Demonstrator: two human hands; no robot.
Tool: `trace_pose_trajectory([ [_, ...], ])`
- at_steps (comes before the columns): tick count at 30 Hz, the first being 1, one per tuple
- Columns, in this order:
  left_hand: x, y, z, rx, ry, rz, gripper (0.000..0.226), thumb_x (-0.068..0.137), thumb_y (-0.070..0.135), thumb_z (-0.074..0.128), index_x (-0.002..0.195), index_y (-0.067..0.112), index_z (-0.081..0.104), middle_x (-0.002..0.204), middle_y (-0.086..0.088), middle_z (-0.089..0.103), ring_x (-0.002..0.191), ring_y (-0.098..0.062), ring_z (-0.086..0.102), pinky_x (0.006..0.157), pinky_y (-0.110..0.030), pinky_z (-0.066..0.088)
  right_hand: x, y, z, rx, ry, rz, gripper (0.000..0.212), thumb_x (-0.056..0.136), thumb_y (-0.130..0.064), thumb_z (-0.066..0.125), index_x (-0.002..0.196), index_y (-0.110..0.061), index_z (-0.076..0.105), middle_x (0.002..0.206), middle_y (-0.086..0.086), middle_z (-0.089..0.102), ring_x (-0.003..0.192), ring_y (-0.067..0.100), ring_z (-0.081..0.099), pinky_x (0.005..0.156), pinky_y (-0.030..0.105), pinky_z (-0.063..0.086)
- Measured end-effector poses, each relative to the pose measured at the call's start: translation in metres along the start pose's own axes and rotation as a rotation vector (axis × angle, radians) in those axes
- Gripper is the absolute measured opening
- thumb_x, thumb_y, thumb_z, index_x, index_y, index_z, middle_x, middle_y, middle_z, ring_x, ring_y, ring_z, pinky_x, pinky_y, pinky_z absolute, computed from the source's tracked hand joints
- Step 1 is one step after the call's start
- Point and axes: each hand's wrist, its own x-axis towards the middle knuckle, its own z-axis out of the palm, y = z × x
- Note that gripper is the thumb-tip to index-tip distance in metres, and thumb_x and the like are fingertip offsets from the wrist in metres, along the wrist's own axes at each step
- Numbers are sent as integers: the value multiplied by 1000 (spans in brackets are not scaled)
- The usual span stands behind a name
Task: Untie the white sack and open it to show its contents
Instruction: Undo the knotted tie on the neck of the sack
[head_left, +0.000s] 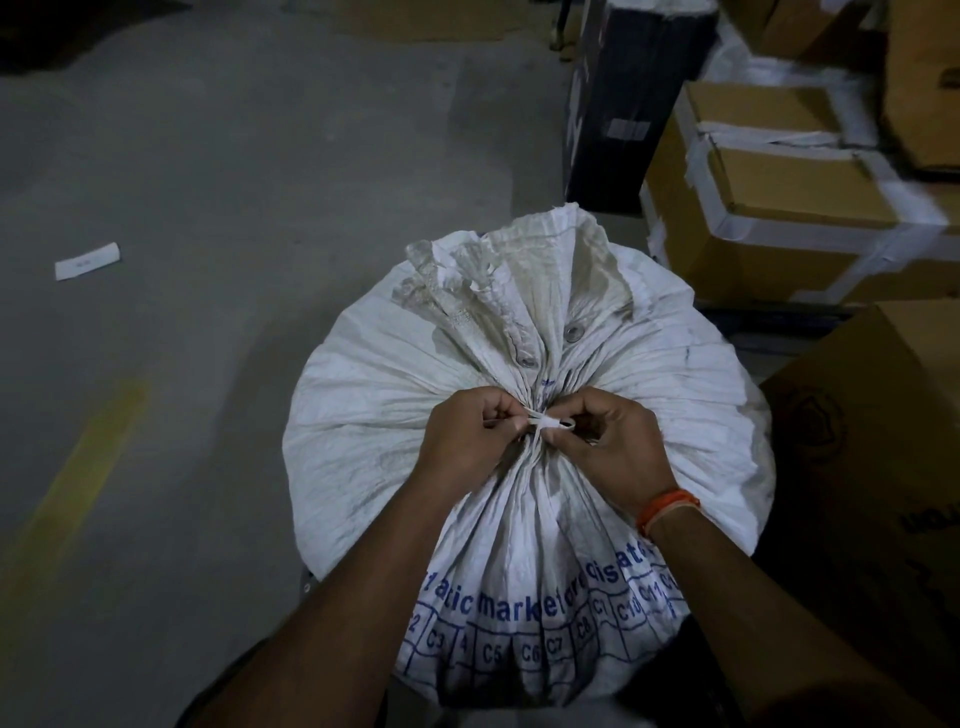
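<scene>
A big white woven sack (363, 431) with blue printing stands on the floor right below me. Its neck is bunched tight and bound by a thin white tie (546, 422). The loose mouth of the sack fans out beyond the tie, toward the far side. My left hand (470, 434) pinches the tie's left end with closed fingers. My right hand (615, 447), with an orange band at the wrist, pinches the small loop on the right side. The sack is closed, so its contents are hidden.
Taped cardboard boxes (779, 218) are stacked at the right, with a dark box (618, 104) behind them and another carton (878, 441) close beside the sack. Grey concrete floor stretches left, with a yellow painted stripe (78, 467) and a white paper scrap (87, 261).
</scene>
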Motion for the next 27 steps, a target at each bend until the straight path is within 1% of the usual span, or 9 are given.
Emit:
trace_pose_trajectory([
  [3, 1, 0, 0, -6, -21, 0, 6, 91, 17, 74, 88, 20, 79, 83, 4, 79, 84, -12, 73, 77, -26, 53, 0, 0, 0, 10, -1, 3, 17, 76, -6, 85, 88, -15, 77, 84, -2, 76, 81, 13, 72, 79, 38, 60],
  [7, 4, -3, 2, -33, -23, -3, 9, 92, 18, 72, 85, 21, 78, 84, 6, 79, 85, -11, 74, 81, -31, 55, 1, 0, 1, 20, 2, 3, 17, 76, -6, 85, 88, -15, 76, 85, -2, 76, 82, 13, 72, 80, 38, 61],
  [10, 4, -4, 4, -50, -11, -4, 12, 93, 18, 72, 83, 24, 77, 84, 8, 79, 85, -7, 73, 78, -27, 55, 2, 1, 0, 21, 5, 4, 17, 77, -8, 85, 88, -16, 76, 86, -2, 76, 84, 14, 72, 81, 38, 60],
  [14, 4, -4, 8, -53, 20, -26, 11, 93, 21, 72, 85, 23, 79, 80, 10, 77, 78, -2, 70, 70, -22, 46, 2, 1, 0, 22, 4, 5, 17, 77, -8, 85, 89, -16, 76, 87, -1, 76, 85, 15, 72, 82, 39, 60],
  [18, 3, -3, 10, -64, 47, -48, 11, 93, 21, 73, 86, 23, 80, 79, 8, 79, 78, -6, 72, 71, -23, 51, 2, 2, 0, 29, 2, 3, 16, 78, -8, 84, 89, -16, 76, 87, 0, 76, 85, 16, 72, 81, 41, 60],
  [21, 3, -4, 13, -74, 59, -60, 11, 92, 22, 73, 85, 23, 81, 78, 7, 79, 77, -10, 73, 75, -29, 54, 2, 1, 0, 48, 4, 19, 16, 78, -6, 84, 88, -14, 76, 86, 1, 76, 83, 17, 72, 79, 38, 61],
  [25, 1, -1, 21, -25, 78, -45, 10, 92, 21, 73, 88, 21, 81, 82, 6, 79, 80, -12, 73, 78, -32, 57, -1, -1, 2, 25, -2, 5, 16, 77, -6, 84, 87, -14, 75, 84, -2, 75, 80, 11, 71, 74, 29, 59],
  [27, 1, 0, 24, -9, 83, -29, 9, 92, 22, 73, 89, 22, 82, 83, 6, 79, 81, -12, 73, 78, -33, 58, -1, -1, 2, 13, 0, -5, 17, 77, -6, 85, 86, -16, 75, 83, -3, 75, 79, 10, 71, 73, 28, 59],
])
